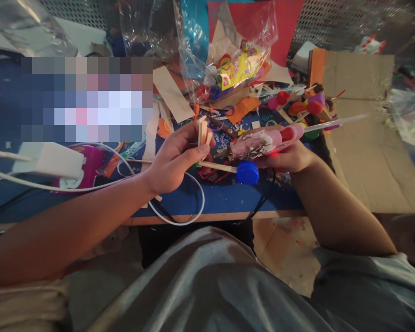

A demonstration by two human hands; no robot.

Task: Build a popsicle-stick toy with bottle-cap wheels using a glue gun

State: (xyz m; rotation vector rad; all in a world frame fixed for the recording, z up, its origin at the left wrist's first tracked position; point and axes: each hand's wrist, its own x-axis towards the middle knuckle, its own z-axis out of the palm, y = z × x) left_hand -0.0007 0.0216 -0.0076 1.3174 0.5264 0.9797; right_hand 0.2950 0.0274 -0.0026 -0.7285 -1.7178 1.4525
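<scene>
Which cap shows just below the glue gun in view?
The bright blue cap, at the right end of the wooden piece in the grip of the left hand; the red caps sit farther back.

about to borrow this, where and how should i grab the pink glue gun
Grip the glue gun by its smoother rear, probably from the right, below the clear stick, as the right hand does: the nozzle points left, ragged crust covering the front.
</scene>
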